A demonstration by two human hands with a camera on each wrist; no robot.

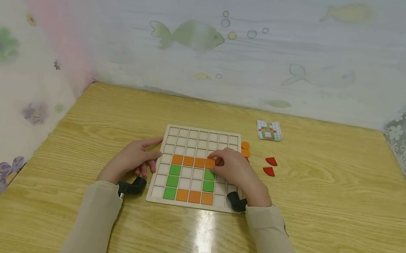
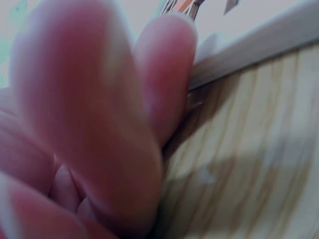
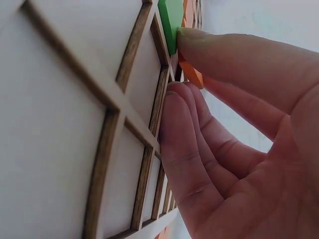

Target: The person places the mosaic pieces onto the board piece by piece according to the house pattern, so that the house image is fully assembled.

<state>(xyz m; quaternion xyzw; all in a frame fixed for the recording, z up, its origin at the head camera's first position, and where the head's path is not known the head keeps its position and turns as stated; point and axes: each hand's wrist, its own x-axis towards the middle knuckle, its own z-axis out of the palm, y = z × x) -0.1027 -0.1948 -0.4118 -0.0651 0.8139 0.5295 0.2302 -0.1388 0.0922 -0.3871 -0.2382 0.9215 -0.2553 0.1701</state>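
Observation:
A white wooden grid board (image 1: 202,130) lies on the table. My right hand (image 1: 237,173) is over its right half, pinching an orange square tile (image 1: 210,164) by thumb and forefinger at the right end of an orange row. In the right wrist view that orange tile (image 3: 193,75) sits tilted, close to a green tile (image 3: 171,25). Green square tiles (image 1: 172,181) form two columns below the row, and more orange tiles (image 1: 194,197) fill the bottom row. My left hand (image 1: 131,157) rests beside the board, fingertips touching its left edge, fingers loosely bent.
Orange discs (image 1: 245,145) lie against the board's right edge, partly hidden by my right hand. Two red quarter-circle pieces (image 1: 269,171) are farther right. A small pattern card (image 1: 269,131) lies behind them on the wooden table (image 1: 331,203). Patterned cloth (image 1: 233,75) hangs behind the table.

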